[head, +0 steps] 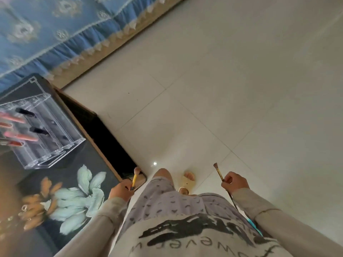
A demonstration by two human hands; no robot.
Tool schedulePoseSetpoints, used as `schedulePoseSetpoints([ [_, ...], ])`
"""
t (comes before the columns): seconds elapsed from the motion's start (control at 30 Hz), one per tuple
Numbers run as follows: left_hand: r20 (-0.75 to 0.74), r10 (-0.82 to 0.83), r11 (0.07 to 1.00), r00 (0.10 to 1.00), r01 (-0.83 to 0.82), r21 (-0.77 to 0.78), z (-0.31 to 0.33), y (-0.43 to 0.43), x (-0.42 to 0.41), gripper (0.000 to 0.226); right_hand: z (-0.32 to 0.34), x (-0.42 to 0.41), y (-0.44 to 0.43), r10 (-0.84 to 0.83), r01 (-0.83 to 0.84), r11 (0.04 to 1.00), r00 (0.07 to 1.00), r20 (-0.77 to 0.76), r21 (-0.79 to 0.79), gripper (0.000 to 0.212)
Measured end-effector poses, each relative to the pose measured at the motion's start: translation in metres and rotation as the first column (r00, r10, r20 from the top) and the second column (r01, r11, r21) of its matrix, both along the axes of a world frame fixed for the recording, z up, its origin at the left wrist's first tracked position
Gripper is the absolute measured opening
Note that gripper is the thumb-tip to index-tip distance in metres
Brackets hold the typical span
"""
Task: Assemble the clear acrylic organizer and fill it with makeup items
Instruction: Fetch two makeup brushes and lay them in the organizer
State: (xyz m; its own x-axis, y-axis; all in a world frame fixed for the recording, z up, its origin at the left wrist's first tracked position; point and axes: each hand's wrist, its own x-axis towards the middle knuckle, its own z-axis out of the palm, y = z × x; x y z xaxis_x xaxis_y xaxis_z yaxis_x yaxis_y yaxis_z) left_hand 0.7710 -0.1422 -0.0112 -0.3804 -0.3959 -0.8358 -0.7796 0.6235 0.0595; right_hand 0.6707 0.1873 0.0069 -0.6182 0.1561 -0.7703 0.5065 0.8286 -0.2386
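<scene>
**A brush in each hand, organizer on the table**

The clear acrylic organizer [61, 138] stands on the dark flower-printed table [63, 166], with blurred pink tubes [16, 118] and black tubes [39, 130] inside. Well apart from it, the left hand [120, 190] curls round a yellow-handled makeup brush [134, 179]. The right hand [234, 181] grips a long, thin, dark-handled brush [219, 173] above the pale tiled floor [222, 89].

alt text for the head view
A standing person holds a yellow-handled brush in the left hand and a long thin brush in the right hand. A clear acrylic organizer holding pink tubes sits on the floral table at left.
</scene>
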Motion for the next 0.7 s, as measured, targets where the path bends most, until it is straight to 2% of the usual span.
schedulePoseSetpoints([
  [0.07, 0.009, 0.079, 0.997, 0.997, -0.079, 0.005, 0.003, 0.013, 0.005, 0.006, 0.001, -0.029, -0.004, 0.065, -0.065, 0.998, 0.998, -0.015, -0.008, 0.034],
  [0.27, 0.002, 0.345, 0.939, 0.939, -0.345, -0.003, -0.005, 0.026, -0.002, 0.006, -0.005, -0.098, -0.025, 0.23, -0.232, 0.972, 0.972, -0.045, -0.033, 0.018],
  [0.33, -0.016, 0.41, 0.912, 0.912, -0.41, -0.014, -0.008, 0.021, -0.014, 0.019, -0.01, -0.116, -0.036, 0.28, -0.281, 0.959, 0.959, -0.038, -0.03, 0.018],
  [0.43, -0.038, 0.449, 0.893, 0.893, -0.449, 0.009, -0.011, 0.006, -0.039, 0.021, -0.018, -0.141, -0.055, 0.33, -0.331, 0.944, 0.944, -0.019, -0.013, 0.017],
  [0.57, -0.105, 0.496, 0.869, 0.862, -0.493, 0.055, -0.005, -0.028, -0.081, 0.005, -0.019, -0.176, -0.087, 0.377, -0.378, 0.926, 0.926, 0.027, 0.018, 0.02],
  [0.7, -0.182, 0.551, 0.834, 0.814, -0.544, 0.091, 0.003, -0.073, -0.119, 0.012, -0.015, -0.215, -0.127, 0.411, -0.411, 0.911, 0.912, 0.003, 0.021, 0.023],
])
